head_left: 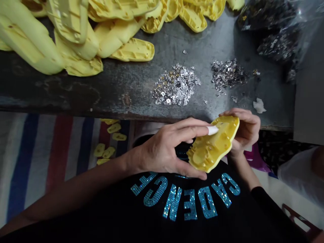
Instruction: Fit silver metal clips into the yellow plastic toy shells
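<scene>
At the left of the dark workbench (101,96), yellow shells (113,40) lie heaped; small yellow pieces (119,136) dot the striped sheet below its near edge. Just off that edge, the left hand (174,145) grips the held shell (215,141) between thumb and wide-set fingers, one fingertip white-covered. Loose metal pieces (177,86) sit on the bench beyond. The right hand (245,130) curls around the held shell's right end, pinching it, fingertips partly hidden. A slackened grip could drop it past the bench, since only hands support it.
</scene>
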`<state>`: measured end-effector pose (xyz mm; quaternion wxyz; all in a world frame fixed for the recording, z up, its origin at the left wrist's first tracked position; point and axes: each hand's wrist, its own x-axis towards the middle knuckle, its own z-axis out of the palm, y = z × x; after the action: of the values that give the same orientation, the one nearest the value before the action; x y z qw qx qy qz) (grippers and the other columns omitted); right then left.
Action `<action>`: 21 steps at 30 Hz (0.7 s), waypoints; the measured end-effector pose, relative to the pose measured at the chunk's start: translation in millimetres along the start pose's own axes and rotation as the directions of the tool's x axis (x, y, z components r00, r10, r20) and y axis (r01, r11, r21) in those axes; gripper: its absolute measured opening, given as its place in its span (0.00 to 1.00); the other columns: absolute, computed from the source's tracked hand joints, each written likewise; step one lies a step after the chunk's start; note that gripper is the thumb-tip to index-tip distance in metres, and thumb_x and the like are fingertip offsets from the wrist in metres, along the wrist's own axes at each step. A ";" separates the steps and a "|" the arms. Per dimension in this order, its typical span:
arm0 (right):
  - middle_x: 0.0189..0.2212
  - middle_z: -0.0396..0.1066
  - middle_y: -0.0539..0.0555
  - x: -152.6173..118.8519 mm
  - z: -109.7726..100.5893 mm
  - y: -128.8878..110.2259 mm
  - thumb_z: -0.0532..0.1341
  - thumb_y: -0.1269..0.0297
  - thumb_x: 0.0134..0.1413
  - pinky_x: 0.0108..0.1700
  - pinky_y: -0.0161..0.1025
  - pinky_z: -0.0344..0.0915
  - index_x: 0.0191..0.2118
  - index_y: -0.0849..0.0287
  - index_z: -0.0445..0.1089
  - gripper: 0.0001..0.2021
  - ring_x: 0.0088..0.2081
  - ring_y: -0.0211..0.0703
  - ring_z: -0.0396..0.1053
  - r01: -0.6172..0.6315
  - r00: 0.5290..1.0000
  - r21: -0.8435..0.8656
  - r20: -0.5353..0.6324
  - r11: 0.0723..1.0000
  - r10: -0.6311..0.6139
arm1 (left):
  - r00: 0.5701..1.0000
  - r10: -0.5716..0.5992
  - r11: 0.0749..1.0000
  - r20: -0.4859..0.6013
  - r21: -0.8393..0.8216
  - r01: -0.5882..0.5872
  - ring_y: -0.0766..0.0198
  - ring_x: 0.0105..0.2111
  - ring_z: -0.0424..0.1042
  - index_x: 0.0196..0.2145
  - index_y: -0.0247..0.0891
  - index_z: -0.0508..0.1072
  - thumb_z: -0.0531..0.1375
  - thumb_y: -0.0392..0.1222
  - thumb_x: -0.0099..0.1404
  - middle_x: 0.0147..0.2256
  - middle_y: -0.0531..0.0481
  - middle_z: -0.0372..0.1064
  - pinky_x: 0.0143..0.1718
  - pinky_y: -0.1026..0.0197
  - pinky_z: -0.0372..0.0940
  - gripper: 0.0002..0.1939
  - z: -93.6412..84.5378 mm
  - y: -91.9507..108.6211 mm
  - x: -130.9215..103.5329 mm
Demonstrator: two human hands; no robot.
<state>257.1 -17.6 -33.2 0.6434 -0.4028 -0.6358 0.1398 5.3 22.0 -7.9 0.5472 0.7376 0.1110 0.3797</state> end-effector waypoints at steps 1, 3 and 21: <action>0.44 0.79 0.55 0.4 4.1 1.3 0.78 0.48 0.64 0.39 0.53 0.82 0.61 0.46 0.79 0.24 0.41 0.54 0.80 0.027 0.999 0.013 -0.022 1.000 -0.027 | 0.998 0.057 0.996 -0.015 0.066 -0.056 0.41 0.63 0.83 0.72 0.39 0.75 0.85 0.52 0.56 0.65 0.30 0.79 0.58 0.49 0.86 0.51 0.0 0.4 -0.2; 0.45 0.78 0.55 0.1 10.3 2.8 0.75 0.45 0.67 0.40 0.54 0.84 0.61 0.43 0.78 0.22 0.42 0.54 0.80 0.048 0.998 0.008 -0.039 0.999 -0.048 | 0.987 0.157 0.965 -0.017 0.215 -0.150 0.40 0.62 0.85 0.66 0.37 0.77 0.84 0.54 0.59 0.65 0.26 0.79 0.63 0.45 0.84 0.44 -1.1 1.6 -0.3; 0.39 0.85 0.48 10.2 31.8 -24.0 0.80 0.48 0.60 0.38 0.39 0.81 0.52 0.51 0.79 0.21 0.35 0.41 0.81 -0.772 0.616 0.233 0.503 0.592 0.606 | 0.833 -0.543 0.828 -0.107 -0.231 0.510 0.57 0.42 0.84 0.69 0.48 0.73 0.76 0.50 0.71 0.49 0.48 0.84 0.40 0.61 0.79 0.33 -25.5 9.7 -4.1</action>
<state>221.1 -15.0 -13.5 0.4736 -0.4350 -0.4862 0.5917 -17.4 34.5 1.8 0.6883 0.5867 0.3189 0.2833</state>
